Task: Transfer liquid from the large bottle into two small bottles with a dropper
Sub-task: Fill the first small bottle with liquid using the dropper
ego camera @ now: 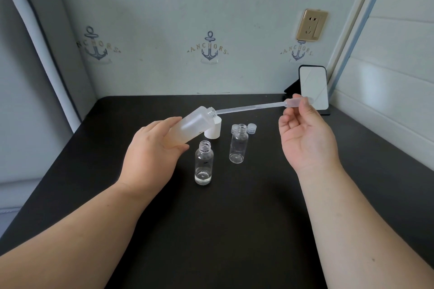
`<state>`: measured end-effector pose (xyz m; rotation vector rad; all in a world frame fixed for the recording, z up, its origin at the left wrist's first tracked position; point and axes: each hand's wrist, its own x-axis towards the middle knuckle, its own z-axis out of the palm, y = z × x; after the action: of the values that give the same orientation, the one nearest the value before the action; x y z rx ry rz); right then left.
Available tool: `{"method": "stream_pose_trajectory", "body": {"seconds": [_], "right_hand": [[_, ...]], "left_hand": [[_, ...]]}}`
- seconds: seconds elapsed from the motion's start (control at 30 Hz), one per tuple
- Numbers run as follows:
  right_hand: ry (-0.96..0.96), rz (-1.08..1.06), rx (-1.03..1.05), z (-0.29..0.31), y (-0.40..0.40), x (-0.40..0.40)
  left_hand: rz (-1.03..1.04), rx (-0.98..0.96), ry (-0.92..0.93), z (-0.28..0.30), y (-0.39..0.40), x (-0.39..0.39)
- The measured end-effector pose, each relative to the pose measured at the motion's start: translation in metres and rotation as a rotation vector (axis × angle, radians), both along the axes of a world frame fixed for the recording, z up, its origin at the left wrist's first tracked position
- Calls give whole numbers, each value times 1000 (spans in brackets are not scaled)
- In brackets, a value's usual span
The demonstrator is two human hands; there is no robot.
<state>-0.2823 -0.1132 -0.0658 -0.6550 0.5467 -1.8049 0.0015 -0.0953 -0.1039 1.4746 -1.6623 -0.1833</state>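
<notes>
Dark table: left hand grips large bottle; right hand pinches dropper, tip seemingly inside.

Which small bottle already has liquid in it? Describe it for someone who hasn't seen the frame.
On the black table, two clear small bottles stand below the tilted large bottle. It is the nearer bottle, just right of the left hand. Liquid pools at its base; the farther bottle looks empty.
</notes>
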Motion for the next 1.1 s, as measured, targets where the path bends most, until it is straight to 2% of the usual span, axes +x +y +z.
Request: {"method": "stream_pose_trajectory", "body": {"seconds": [0.33,0.53,1.1], "right_hand": [[-140,-17,6,1,2,-4],[-127,2,25,2,2,-3],[-57,11,57,1,-1,-2]], "left_hand": [[-31,55,180,3,3,2],[-42,94,270,2,3,-1],[-65,164,300,4,2,-2]]}}
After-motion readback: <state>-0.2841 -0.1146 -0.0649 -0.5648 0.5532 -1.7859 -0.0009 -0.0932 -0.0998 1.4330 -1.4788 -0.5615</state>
